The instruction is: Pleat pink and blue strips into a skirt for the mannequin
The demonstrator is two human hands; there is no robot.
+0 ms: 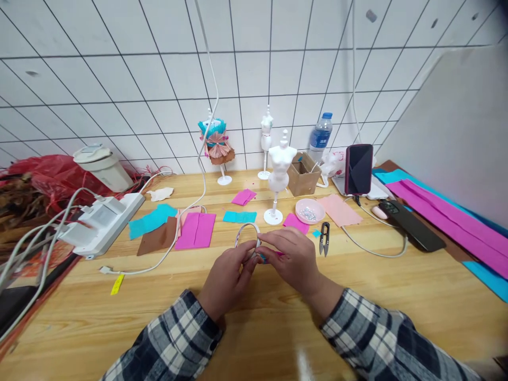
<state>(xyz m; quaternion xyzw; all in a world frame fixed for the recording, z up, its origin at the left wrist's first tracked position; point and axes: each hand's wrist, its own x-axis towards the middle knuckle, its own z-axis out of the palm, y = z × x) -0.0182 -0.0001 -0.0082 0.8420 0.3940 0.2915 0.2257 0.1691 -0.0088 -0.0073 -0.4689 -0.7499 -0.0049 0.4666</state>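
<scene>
Over the wooden table, my left hand (228, 280) is closed on the lower part of a white ring that looks like a tape roll (248, 226). My right hand (293, 259) meets it there, its fingers pinched against the ring's right side. Bits of blue and pink paper (280, 253) peek out between my fingertips; their shape is mostly hidden. Just beyond my hands stands a bare white mini dress form (281, 164). Thread snips (324, 238) lie to the right of my right hand, near a pink dish (310, 211) of small shiny beads.
Crepe paper pieces in magenta (196, 230), blue (153, 221) and brown (157, 237) lie left. Behind stand a dressed form (217, 140), another white form (266, 135), a cardboard box (303, 177) and a water bottle (321, 135). Phones (358, 169), cables and a power strip (103, 227) flank the space.
</scene>
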